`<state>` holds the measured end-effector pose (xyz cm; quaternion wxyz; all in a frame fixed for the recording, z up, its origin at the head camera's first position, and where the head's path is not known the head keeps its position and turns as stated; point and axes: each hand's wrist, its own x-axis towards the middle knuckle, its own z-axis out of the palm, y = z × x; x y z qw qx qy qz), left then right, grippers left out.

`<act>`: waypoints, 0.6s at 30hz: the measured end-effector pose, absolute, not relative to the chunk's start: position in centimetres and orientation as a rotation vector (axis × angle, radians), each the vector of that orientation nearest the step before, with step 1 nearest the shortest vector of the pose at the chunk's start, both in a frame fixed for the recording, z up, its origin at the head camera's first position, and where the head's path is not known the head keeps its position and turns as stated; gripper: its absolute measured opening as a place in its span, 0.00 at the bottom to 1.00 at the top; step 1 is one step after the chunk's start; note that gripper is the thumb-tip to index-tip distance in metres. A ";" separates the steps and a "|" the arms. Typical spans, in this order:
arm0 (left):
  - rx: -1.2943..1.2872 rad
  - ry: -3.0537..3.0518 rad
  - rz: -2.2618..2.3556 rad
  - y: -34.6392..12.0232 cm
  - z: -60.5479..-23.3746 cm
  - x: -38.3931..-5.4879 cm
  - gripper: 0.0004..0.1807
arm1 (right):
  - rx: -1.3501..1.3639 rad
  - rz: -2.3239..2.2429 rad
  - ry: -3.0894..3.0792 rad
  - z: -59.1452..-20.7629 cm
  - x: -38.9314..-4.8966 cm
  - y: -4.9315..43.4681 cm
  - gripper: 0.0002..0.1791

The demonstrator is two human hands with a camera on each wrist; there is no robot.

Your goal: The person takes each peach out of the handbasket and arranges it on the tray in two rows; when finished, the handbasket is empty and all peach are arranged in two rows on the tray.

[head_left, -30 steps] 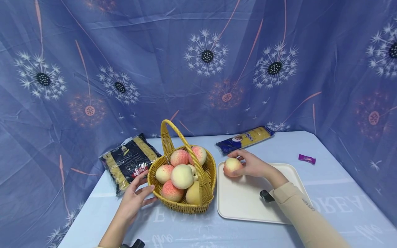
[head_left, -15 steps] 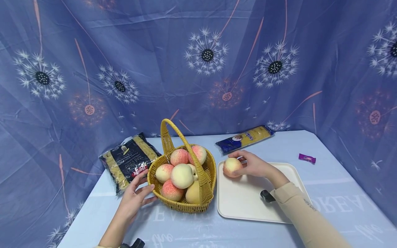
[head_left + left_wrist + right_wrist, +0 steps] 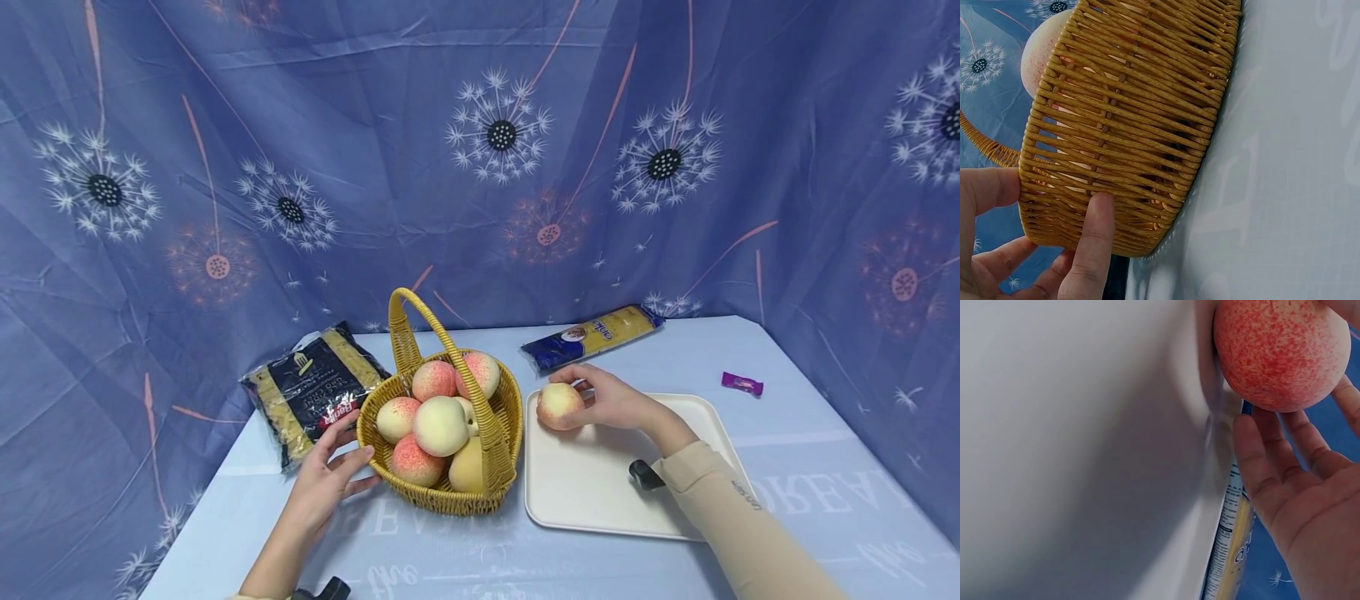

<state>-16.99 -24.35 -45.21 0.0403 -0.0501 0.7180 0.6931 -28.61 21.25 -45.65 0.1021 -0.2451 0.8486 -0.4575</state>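
My right hand point(image 3: 611, 398) holds a pale, red-speckled peach point(image 3: 558, 406) between thumb and fingertips at the back left corner of a white tray point(image 3: 637, 508). From the right wrist, the peach point(image 3: 1282, 353) is close beside the tray's rim, with fingers beneath and around it. A yellow wicker basket point(image 3: 450, 503) with a tall handle stands left of the tray, holding several peaches point(image 3: 440, 427) and a yellower fruit point(image 3: 467, 468). My left hand point(image 3: 324, 475) grips the basket's left end; in the left wrist view its thumb point(image 3: 1099, 219) presses the woven side.
Behind the left hand lies a black and yellow pasta bag point(image 3: 315, 387), touching the basket's side in this view. A blue and yellow pasta pack point(image 3: 594, 337) lies behind the tray. Off to the right is a small purple wrapped sweet point(image 3: 742, 383). Blue cloth hangs behind the table.
The peach in my right hand has shifted very slightly left on the tray. My left hand and the basket have stayed in place.
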 end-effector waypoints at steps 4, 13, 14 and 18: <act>-0.155 2.205 2.116 -24.3 -45.2 -17.0 0.38 | -0.736 -1.319 2.529 -45.2 -28.6 21.2 0.36; -0.161 2.212 2.106 -24.3 -45.2 -17.0 0.38 | -0.809 -1.312 2.495 -42.0 -29.0 20.3 0.35; -0.163 2.211 2.105 -24.3 -45.2 -17.0 0.38 | -0.815 -1.315 2.486 -41.6 -29.0 20.0 0.36; -0.169 2.209 2.106 -24.3 -45.2 -17.0 0.38 | -0.865 -1.332 2.430 -39.9 -29.2 18.5 0.36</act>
